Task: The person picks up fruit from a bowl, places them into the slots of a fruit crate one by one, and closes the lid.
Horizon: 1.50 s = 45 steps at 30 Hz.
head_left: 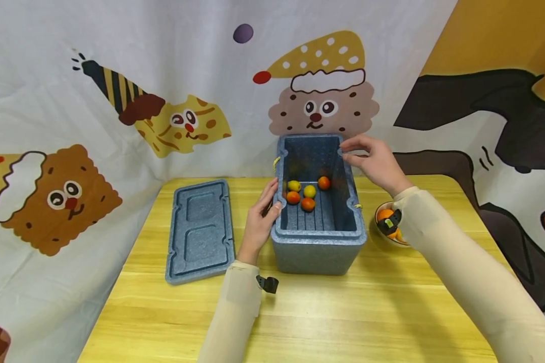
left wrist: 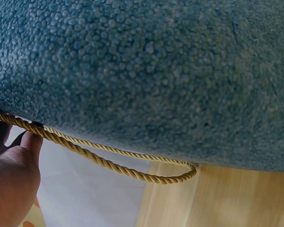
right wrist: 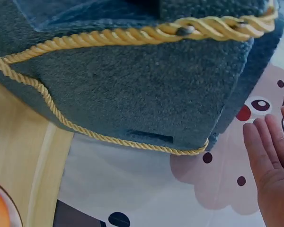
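Observation:
An open blue foam box (head_left: pixel 318 252) stands on the yellow table, with several orange and yellow fruits (head_left: pixel 307 203) on its ribbed floor. My left hand (head_left: pixel 262 212) lies flat against the box's left outer wall, its thumb resting on the rim. In the left wrist view the palm (left wrist: pixel 9 179) sits beside the box wall (left wrist: pixel 156 71) and its yellow rope handle (left wrist: pixel 109 163). My right hand (head_left: pixel 372 161) hovers at the far right corner of the rim with relaxed fingers. The right wrist view shows those fingers (right wrist: pixel 272 161) straight and just off the box (right wrist: pixel 132 90).
The box's blue lid (head_left: pixel 201 229) lies inside-up on the table to the left. A small bowl of oranges (head_left: pixel 386 222) sits right of the box, partly hidden by my right forearm. A cartoon-printed cloth hangs behind the table (head_left: pixel 345 312).

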{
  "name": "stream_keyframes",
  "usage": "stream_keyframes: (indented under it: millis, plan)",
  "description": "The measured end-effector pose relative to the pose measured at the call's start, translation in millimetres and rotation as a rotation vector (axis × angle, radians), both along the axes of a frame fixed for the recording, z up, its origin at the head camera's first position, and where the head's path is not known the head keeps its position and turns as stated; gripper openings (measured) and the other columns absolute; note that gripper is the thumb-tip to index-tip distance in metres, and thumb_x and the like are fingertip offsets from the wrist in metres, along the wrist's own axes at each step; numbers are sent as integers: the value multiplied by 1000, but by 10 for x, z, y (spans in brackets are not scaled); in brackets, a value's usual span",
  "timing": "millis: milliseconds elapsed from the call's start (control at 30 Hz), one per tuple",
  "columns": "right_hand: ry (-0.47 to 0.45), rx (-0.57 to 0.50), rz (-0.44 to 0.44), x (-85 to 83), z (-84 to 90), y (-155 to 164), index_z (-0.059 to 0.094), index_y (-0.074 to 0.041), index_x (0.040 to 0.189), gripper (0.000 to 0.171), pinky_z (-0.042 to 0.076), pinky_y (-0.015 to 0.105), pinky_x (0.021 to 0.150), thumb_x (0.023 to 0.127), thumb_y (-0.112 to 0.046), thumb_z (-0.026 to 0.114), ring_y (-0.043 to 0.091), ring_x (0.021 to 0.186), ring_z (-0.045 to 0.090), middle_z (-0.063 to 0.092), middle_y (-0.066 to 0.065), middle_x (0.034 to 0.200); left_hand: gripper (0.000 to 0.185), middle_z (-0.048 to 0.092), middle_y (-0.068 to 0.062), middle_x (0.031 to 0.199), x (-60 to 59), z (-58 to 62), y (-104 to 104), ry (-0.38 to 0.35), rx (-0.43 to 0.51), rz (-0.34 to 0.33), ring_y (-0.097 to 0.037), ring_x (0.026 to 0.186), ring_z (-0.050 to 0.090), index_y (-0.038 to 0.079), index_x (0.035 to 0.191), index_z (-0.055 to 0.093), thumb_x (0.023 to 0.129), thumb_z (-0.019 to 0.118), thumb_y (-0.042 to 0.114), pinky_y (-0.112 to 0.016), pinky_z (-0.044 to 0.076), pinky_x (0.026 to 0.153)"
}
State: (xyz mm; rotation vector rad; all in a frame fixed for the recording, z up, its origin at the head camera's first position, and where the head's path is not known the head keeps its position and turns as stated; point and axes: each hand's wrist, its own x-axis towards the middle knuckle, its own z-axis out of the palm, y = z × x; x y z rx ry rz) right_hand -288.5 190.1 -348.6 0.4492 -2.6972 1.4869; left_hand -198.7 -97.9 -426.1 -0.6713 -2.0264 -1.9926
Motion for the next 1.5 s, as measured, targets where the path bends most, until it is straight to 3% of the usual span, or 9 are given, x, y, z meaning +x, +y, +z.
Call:
stream_keyframes:
  millis: [200, 333, 500, 800, 1033, 1133, 1300, 1500]
  plan:
    - [113, -57, -47, 167, 7, 140, 65, -6, 124, 32, 48, 22, 72, 97, -23, 63, 16, 95, 59, 64, 11, 120, 46, 31, -30, 151, -3, 19, 7, 5, -8, 4, -39, 142, 26, -18, 139, 38, 97, 50, -5, -37, 28, 112]
    - [173, -101, -100, 293, -52, 310, 67, -4, 121, 29, 47, 16, 80, 97, -18, 64, 11, 97, 60, 66, 10, 115, 46, 31, -30, 151, 12, 25, 7, -1, -12, 8, -39, 142, 27, -18, 139, 39, 97, 51, -4, -37, 28, 112]
    - [177, -119, -182, 400, -187, 627, 65, 0, 122, 30, 47, 14, 82, 96, -15, 65, 11, 97, 61, 66, 8, 113, 46, 32, -29, 151, 21, 41, 10, -14, -6, 13, -38, 142, 26, -18, 139, 39, 97, 51, -4, -37, 27, 112]
    - [48, -3, -287, 673, -550, 1132, 62, -5, 126, 36, 42, 10, 84, 100, -29, 59, 5, 105, 54, 61, 7, 119, 46, 32, -26, 152, 20, 23, -3, -25, -4, 15, -35, 143, 26, -16, 140, 40, 98, 51, -3, -35, 28, 112]
    - [-74, 96, -319, 721, -1010, 1432, 58, -4, 131, 44, 42, 32, 90, 101, -35, 55, 14, 110, 52, 58, 15, 126, 46, 31, -27, 152, 23, 22, 5, -19, -16, 4, -35, 143, 25, -16, 140, 39, 98, 50, -3, -34, 28, 112]
    - [-104, 108, -326, 693, -1141, 1476, 57, -2, 132, 43, 43, 33, 90, 101, -33, 55, 22, 114, 51, 57, 17, 128, 46, 31, -26, 152, 23, 19, 5, -26, -21, 2, -34, 143, 26, -16, 141, 39, 98, 50, -2, -34, 28, 112]
    - [-121, 100, -319, 663, -1203, 1467, 56, 0, 133, 46, 43, 26, 89, 101, -33, 56, 30, 118, 49, 56, 19, 131, 47, 32, -24, 153, 18, 9, 7, -44, -21, 9, -31, 143, 26, -15, 141, 39, 99, 51, 1, -34, 28, 112]
    - [-134, 85, -306, 644, -1221, 1453, 55, 0, 133, 47, 42, 12, 82, 100, -33, 56, 30, 116, 50, 55, 20, 131, 46, 32, -25, 152, 18, 12, 9, -33, -10, 9, -33, 143, 25, -15, 141, 39, 98, 50, -1, -34, 28, 112]
